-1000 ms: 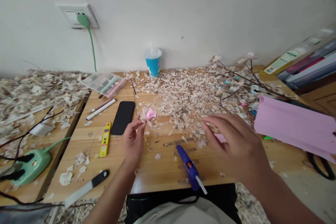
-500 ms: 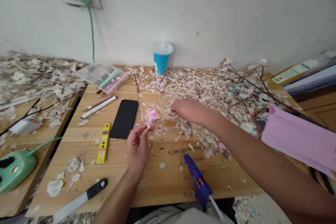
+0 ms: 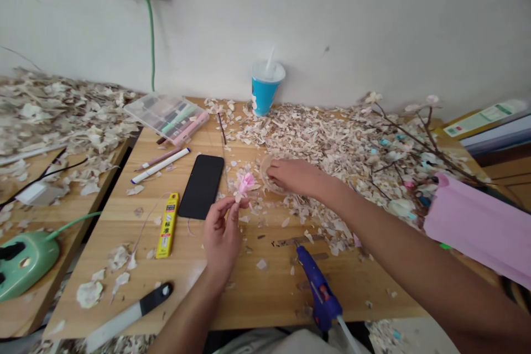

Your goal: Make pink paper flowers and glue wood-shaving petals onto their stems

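My left hand (image 3: 223, 227) pinches a small artificial flower (image 3: 247, 181) with a bright pink centre and pale outer petals, held upright between thumb and fingers. My right hand (image 3: 292, 176) reaches across to the middle of the table, its fingers bent together over a round, pale, see-through dish-like thing (image 3: 264, 168). Whatever lies between those fingertips is hidden. A heap of dry pale petals (image 3: 323, 138) spreads behind and beside this hand. Nearer to me, under the right forearm, lies a blue glue gun (image 3: 317, 282) with a glue stick in its back end.
A black phone (image 3: 202, 185), a yellow narrow box (image 3: 167, 225) and a scraper (image 3: 133, 312) lie left. Markers (image 3: 161, 166) and a clear plastic case (image 3: 166, 116) are further back. A blue cup (image 3: 265, 91) stands by the wall. Branches (image 3: 415, 135) and pink sheet (image 3: 477, 227) lie right.
The whole view has shifted slightly, so things sit a little further right. My right hand is now lower over the round pale thing. The left hand still holds the flower.
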Available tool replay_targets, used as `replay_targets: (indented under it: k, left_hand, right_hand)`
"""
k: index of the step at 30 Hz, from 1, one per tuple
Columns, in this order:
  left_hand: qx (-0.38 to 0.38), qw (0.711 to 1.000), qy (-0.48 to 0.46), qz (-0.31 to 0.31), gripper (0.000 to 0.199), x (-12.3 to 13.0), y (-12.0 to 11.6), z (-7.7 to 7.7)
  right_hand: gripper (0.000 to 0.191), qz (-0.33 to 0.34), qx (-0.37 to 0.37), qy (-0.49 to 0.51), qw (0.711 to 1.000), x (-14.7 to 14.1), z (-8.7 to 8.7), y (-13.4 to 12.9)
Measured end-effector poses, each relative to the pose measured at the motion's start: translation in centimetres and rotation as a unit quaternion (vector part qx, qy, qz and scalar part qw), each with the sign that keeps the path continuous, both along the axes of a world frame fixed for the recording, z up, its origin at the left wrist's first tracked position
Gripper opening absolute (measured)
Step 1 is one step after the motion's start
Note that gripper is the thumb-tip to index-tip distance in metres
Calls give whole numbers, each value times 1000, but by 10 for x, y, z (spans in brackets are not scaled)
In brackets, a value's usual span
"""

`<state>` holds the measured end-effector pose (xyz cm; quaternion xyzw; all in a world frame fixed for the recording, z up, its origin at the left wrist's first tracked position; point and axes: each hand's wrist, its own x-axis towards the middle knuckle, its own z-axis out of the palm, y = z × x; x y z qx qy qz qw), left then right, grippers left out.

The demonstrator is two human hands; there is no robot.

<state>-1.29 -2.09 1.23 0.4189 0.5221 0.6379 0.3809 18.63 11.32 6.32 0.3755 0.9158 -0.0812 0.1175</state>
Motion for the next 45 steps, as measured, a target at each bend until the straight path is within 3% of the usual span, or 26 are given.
replay_targets:
  k: [11, 24, 35, 40, 45]
  left_hand:
    - [8, 1000, 14, -6, 16, 1, 4, 0]
    - [8, 1000, 8, -6, 13, 0, 5, -6]
    - [-26, 1000, -4, -9, 23, 0, 5, -3]
    - [-64, 997, -40, -16, 29, 4, 4, 7]
    - [-94, 987, -93, -87, 29, 21, -9, 46]
  right_hand:
    - [17, -1, -15, 23, 1000, -1, -4, 4]
    - [16, -3, -60, 27, 998, -4, 4, 8]
    - [11, -29, -84, 69, 994, 1, 2, 12]
    - [8, -70, -53, 161, 983, 14, 26, -5]
    - [10, -172, 54, 281, 943, 31, 66, -69]
